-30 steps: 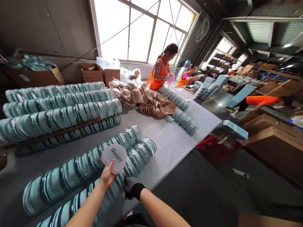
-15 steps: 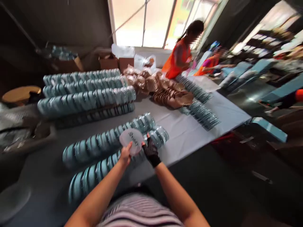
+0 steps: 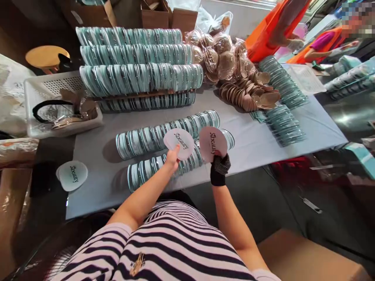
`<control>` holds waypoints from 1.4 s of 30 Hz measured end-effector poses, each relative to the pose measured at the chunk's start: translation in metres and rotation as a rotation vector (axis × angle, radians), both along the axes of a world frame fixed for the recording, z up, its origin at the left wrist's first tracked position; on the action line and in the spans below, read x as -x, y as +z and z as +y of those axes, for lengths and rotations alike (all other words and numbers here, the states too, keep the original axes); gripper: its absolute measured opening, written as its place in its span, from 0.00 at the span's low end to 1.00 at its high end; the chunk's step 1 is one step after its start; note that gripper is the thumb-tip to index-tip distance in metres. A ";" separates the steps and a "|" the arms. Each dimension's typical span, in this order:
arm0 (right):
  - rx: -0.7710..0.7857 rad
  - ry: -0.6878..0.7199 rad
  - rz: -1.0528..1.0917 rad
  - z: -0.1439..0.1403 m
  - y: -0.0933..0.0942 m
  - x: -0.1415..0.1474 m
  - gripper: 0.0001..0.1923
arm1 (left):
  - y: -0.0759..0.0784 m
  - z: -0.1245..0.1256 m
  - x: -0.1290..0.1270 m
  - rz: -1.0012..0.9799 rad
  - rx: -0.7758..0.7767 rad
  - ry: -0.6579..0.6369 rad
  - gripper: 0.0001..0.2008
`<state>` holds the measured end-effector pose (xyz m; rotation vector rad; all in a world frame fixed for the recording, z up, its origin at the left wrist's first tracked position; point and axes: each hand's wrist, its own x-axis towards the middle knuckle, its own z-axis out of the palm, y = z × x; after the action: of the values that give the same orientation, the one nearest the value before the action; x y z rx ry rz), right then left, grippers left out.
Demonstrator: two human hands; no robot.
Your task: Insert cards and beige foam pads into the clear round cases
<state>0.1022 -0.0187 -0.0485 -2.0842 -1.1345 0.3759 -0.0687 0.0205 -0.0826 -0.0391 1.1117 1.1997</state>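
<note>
My left hand [image 3: 172, 156] is bare and pinches a pale round disc [image 3: 179, 143] printed "Beauty". My right hand [image 3: 219, 167] wears a black mesh glove and holds a second, pinkish disc [image 3: 212, 143] with the same print. Both discs hover side by side, slightly apart, over two long rows of teal round cases [image 3: 164, 134] lying on the grey table [image 3: 96, 175]. Another printed disc [image 3: 72, 175] lies flat at the table's near left corner.
Stacked rows of teal cases [image 3: 137, 74] fill the back left. A white basket [image 3: 55, 102] holds a black band and wrappers. Tan round pads [image 3: 249, 93] and bagged pads [image 3: 218, 54] lie further back. A person in orange [image 3: 272, 27] works at the far end. A cardboard box [image 3: 304, 257] stands at my right.
The view tipped down toward my lap. The one disc held by my left hand a second ago is now two, one in each hand, drawn apart.
</note>
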 end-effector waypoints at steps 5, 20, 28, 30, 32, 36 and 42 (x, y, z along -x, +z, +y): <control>0.342 0.357 -0.324 -0.081 0.004 -0.025 0.24 | -0.019 0.021 0.015 0.030 0.057 0.028 0.16; 0.781 0.771 -0.489 -0.019 -0.016 0.035 0.19 | -0.029 0.024 0.021 -0.098 0.023 -0.058 0.15; 0.746 0.624 -0.373 -0.029 -0.041 0.033 0.15 | -0.028 0.023 0.022 -0.111 0.051 -0.066 0.16; 0.723 0.591 -0.350 -0.028 -0.053 0.036 0.16 | -0.029 0.023 0.024 -0.119 0.046 -0.087 0.16; 0.728 0.580 -0.339 -0.028 -0.063 0.039 0.17 | -0.032 0.023 0.025 -0.131 0.036 -0.093 0.17; 0.757 0.618 -0.080 -0.037 -0.069 0.037 0.16 | -0.038 0.022 0.023 -0.121 0.016 -0.070 0.19; 0.672 0.662 0.172 -0.013 -0.043 0.022 0.22 | -0.034 0.021 0.013 -0.042 -0.014 -0.022 0.17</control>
<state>0.0797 -0.0322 -0.0919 -2.0786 -1.7411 1.3829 -0.0819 0.0416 -0.1170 -0.0411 1.0638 1.1823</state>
